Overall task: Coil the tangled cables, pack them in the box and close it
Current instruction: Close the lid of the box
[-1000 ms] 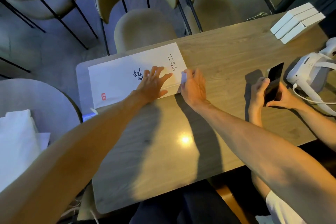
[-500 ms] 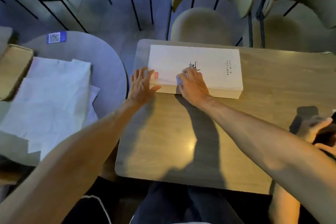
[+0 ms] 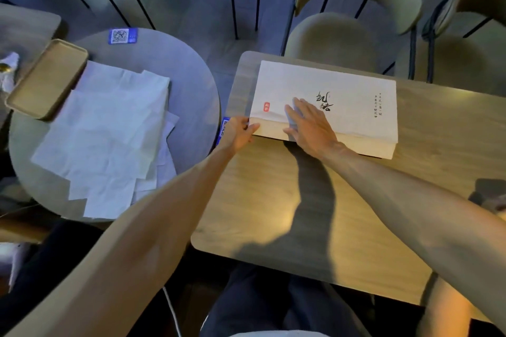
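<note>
Your left hand (image 3: 241, 133) pinches the near-left corner of the box (image 3: 356, 107), which lies closed at the far-left end of the counter (image 3: 273, 200). Your right hand (image 3: 309, 124) presses flat on its top, fingers straight. Pressing at one end only may leave the right end unseated.

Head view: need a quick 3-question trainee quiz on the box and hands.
1. Which hand lies flat on the box lid: the left hand or the right hand?
2. True or false: the box stands open.
3. What lies on the round table? A) cables B) paper sheets and a tray C) a phone
Key: 1 right hand; 2 false; 3 B.
</note>
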